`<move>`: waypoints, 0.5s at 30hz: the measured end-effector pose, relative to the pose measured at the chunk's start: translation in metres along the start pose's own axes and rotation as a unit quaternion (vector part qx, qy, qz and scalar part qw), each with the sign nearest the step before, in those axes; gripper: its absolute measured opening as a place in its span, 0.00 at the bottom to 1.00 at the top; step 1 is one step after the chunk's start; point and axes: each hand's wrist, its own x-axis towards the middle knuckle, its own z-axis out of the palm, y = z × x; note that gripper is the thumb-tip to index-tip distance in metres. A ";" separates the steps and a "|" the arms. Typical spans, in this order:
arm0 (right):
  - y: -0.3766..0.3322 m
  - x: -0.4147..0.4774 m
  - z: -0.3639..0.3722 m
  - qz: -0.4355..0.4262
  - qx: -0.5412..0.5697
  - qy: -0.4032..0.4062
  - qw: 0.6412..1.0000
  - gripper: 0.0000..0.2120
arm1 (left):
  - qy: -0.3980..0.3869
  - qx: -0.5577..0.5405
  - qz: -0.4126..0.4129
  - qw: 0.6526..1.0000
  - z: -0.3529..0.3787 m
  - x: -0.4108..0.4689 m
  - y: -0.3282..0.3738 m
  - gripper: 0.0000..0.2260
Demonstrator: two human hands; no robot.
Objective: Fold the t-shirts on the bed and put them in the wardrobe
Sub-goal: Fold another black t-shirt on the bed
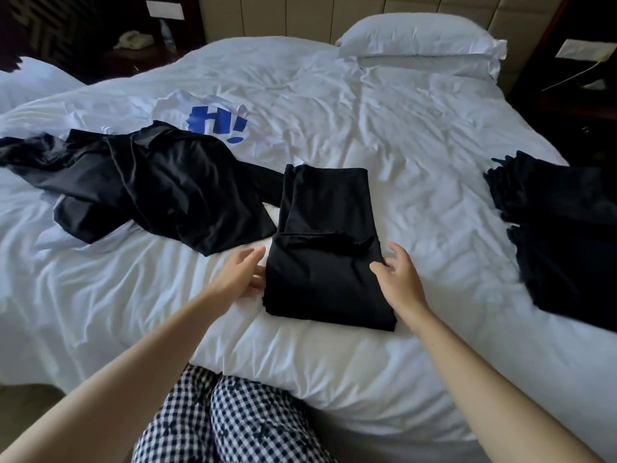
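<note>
A black t-shirt (324,262), partly folded into a long strip with its near half doubled over, lies on the white bed (417,135) in front of me. My left hand (240,269) touches its left edge with straight fingers. My right hand (397,272) rests at its right edge, fingers loosely spread, thumb on the cloth. A crumpled black t-shirt (160,182) lies to the left. Behind it is a white t-shirt with a blue print (213,121). At the bed's right side lies a stack of folded black t-shirts (564,235).
A white pillow (417,38) sits at the padded headboard. A nightstand with a phone (133,40) and a bottle stands at the far left. Another nightstand is at the far right. My legs in checked trousers (227,422) press against the bed's near edge.
</note>
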 end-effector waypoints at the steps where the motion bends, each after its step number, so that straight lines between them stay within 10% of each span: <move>1: 0.002 -0.009 -0.004 -0.004 0.018 -0.003 1.000 0.29 | 0.000 -0.003 0.004 1.000 -0.001 -0.009 -0.004 0.22; 15: 0.048 -0.088 -0.007 -0.195 0.054 -0.003 0.979 0.28 | 0.029 0.138 0.233 0.962 0.020 -0.074 -0.052 0.18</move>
